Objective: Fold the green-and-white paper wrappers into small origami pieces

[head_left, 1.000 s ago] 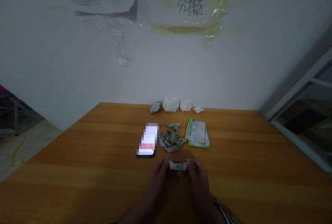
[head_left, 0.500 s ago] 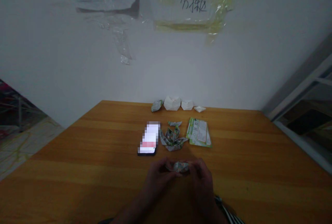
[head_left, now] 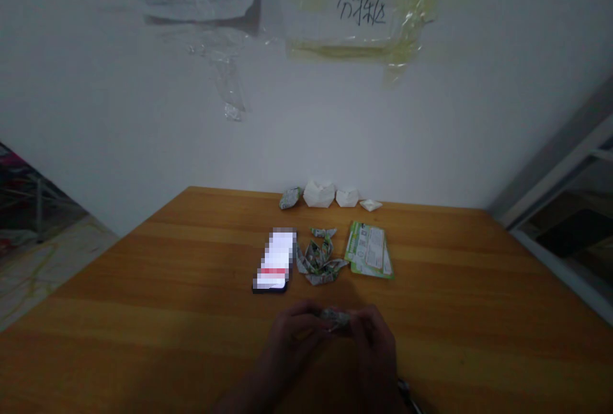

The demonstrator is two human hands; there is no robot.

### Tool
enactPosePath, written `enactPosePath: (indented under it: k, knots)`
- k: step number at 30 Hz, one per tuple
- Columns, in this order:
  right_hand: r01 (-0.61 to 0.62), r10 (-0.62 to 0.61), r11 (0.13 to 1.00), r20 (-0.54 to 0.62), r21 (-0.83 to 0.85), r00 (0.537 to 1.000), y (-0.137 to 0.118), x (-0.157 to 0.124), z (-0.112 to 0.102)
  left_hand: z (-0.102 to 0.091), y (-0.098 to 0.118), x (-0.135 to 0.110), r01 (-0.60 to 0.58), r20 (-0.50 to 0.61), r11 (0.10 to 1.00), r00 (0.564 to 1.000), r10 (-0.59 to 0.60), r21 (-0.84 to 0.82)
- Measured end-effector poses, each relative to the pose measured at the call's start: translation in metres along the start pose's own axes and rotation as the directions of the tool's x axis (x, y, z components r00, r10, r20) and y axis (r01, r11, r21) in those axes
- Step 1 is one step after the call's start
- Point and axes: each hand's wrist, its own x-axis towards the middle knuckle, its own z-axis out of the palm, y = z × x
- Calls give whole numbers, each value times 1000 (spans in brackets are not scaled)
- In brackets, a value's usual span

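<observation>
At lower centre, the left hand (head_left: 287, 332) and right hand (head_left: 376, 338) pinched folded paper (head_left: 335, 318), fingers nearly closed; creasing seemed in hand, the next fold likely needing steady grips.

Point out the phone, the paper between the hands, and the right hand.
Phone (head_left: 274, 259), head view, middle of screen.
Paper (head_left: 336, 317), head view, visible middle.
Right hand (head_left: 377, 337), head view, back of hand.
</observation>
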Motion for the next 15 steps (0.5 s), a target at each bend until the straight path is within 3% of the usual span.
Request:
enactPosePath:
  k: [3,5,8,10,15]
  knots:
    - [28,-28,999,32,-17,999,1,-2,-3,5,0,-1,34,-51,997,998,-38,-67]
    - [46,-44,998,43,-40,998,1,-2,-3,9,-4,-1,110,-91,984,988,-123,-139]
    - [7,-7,1000,16,-12,1000,-2,-2,0,14,-11,2,279,-184,932,928,-323,-229]
    - [-20,20,999,13,37,1000,-4,-2,4,15,-13,5,322,-246,903,886,-393,-286]
    - [-137,136,991,77,0,988,-7,1,14,14,-13,7,313,-271,921,888,-370,-230]
